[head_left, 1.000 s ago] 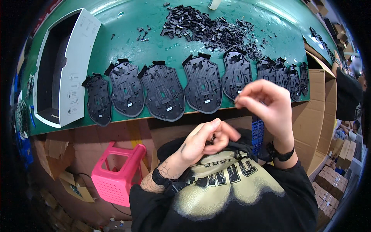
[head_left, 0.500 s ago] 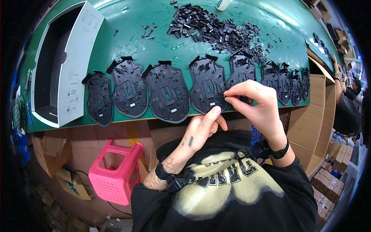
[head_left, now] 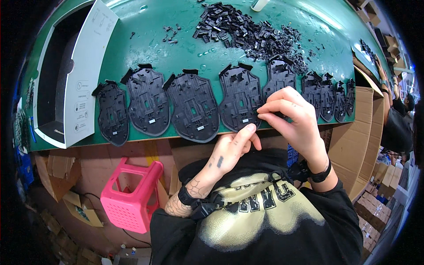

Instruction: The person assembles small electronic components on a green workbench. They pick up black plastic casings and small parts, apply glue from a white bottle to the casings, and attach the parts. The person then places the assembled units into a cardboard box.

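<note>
Black plastic shells shaped like computer mouse bases lie in a row along the near edge of the green table. My left hand [head_left: 232, 149] is closed at the near edge of one black plastic shell [head_left: 241, 98], its thumb against the rim and the other fingers curled below. Over the right edge of that same shell, my right hand [head_left: 292, 115] has thumb and forefinger pinched together. Whatever sits between those fingertips is too small to make out. Behind my right hand, another shell [head_left: 281, 73] is partly hidden.
A heap of small black plastic parts [head_left: 234, 28] lies at the back of the table [head_left: 150, 26]. At the left stands a white open box [head_left: 90, 66]. Below are a pink stool [head_left: 128, 207] and a cardboard box [head_left: 351, 137]. Another person [head_left: 397, 119] is at far right.
The view has shifted slightly, so the shells appear a little farther right. Both hands keep nearly the same pose at the same shell.
</note>
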The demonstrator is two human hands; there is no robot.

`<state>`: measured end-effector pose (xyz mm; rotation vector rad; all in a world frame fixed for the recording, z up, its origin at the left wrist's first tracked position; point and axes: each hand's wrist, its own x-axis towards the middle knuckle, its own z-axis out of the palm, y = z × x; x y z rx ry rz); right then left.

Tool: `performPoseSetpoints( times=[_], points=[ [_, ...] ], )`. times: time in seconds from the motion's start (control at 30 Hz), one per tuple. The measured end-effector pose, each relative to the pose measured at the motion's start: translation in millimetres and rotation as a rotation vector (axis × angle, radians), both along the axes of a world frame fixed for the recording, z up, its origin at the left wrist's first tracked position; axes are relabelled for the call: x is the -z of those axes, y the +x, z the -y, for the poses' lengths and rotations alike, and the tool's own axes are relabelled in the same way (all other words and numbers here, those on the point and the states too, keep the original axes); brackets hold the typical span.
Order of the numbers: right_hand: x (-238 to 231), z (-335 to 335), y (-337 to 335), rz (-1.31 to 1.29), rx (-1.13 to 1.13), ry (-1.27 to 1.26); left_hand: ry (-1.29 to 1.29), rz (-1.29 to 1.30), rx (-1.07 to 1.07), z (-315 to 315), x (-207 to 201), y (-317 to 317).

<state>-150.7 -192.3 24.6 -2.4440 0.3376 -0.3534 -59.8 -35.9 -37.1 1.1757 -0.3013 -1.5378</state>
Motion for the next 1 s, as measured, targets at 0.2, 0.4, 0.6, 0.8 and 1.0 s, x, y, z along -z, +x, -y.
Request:
performPoseSetpoints(
  times=[0.2, 0.4, 0.6, 0.8, 1.0],
  points=[
    [0.7, -2.0, 2.4, -0.003, -0.007, -0.029, -0.018, -0.048, -0.024, -1.3, 1.7, 0.5],
    [-15.8, -5.7, 12.9, -0.128, -0.115, -0.096, -0.006, -0.015, 0.016, -1.5, 0.8, -0.8],
    [-24.0, -3.9, 20.3, -0.205, -0.150, -0.163, 0.015, -0.027, 0.034, 0.5, 0.3, -0.2],
    [-29.0, 1.8, 8.0, -0.060, -0.177, -0.114, -0.332, -0.655, 0.201, -15.6, 21.8, -6.0],
    [-30.3, -31.7, -32.5, -0.074, -0.249, 0.000, -0.322, -1.227, -0.050, -31.2, 33.5, -26.5]
  ],
)
